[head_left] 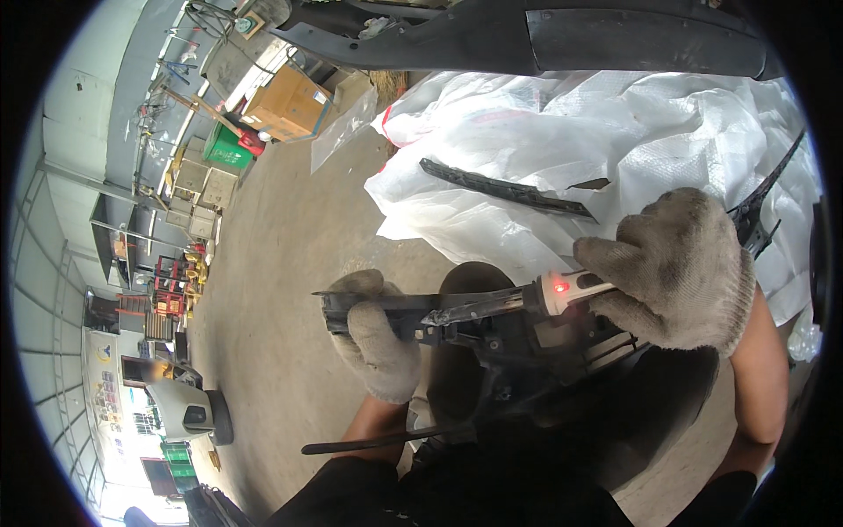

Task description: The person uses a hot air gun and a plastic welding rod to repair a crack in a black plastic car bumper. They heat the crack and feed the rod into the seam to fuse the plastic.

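My gloved left hand (378, 338) is closed around the end of a black plastic car trim piece (399, 316), which lies across my lap with brackets and slots along its body. In my gloved right hand (676, 272) is the handle of a white handheld tool (555, 292) with a glowing red light. Its long, narrow, dull grey front end (479, 307) points left, at or just above the black piece; contact I cannot tell. Part of the handle is hidden in the glove. A broken black plastic strip (505, 189) rests on white plastic sheeting (492, 114) beyond my hands.
A large black bumper (615, 39) lies across the far side of the sheeting. More black plastic (751, 215) sits right of my right hand. A cardboard box (290, 104) and a green bin (228, 145) stand at far left. Concrete floor (272, 290) extends left; a white vehicle (180, 408) stands beyond.
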Action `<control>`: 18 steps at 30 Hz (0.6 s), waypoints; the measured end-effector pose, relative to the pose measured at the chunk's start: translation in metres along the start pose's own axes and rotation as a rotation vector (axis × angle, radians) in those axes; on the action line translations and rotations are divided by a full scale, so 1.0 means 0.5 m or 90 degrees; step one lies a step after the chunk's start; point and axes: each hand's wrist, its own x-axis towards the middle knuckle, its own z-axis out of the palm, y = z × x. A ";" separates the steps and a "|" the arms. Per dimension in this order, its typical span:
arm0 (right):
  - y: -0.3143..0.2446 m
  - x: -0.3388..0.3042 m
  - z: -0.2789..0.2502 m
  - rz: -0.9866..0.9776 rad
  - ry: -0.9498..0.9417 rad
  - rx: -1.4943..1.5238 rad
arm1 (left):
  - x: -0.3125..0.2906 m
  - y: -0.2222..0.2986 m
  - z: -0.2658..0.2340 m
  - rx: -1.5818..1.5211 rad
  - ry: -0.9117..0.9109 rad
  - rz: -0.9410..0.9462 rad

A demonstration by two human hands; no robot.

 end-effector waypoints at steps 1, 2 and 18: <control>0.001 0.001 0.001 -0.012 0.004 -0.005 | 0.000 0.001 0.002 0.002 0.008 -0.001; 0.001 0.013 0.007 -0.035 0.013 -0.004 | 0.001 0.005 -0.004 0.012 0.024 0.002; 0.015 0.023 0.001 -0.058 0.004 -0.054 | 0.003 0.000 0.006 -0.053 0.067 0.000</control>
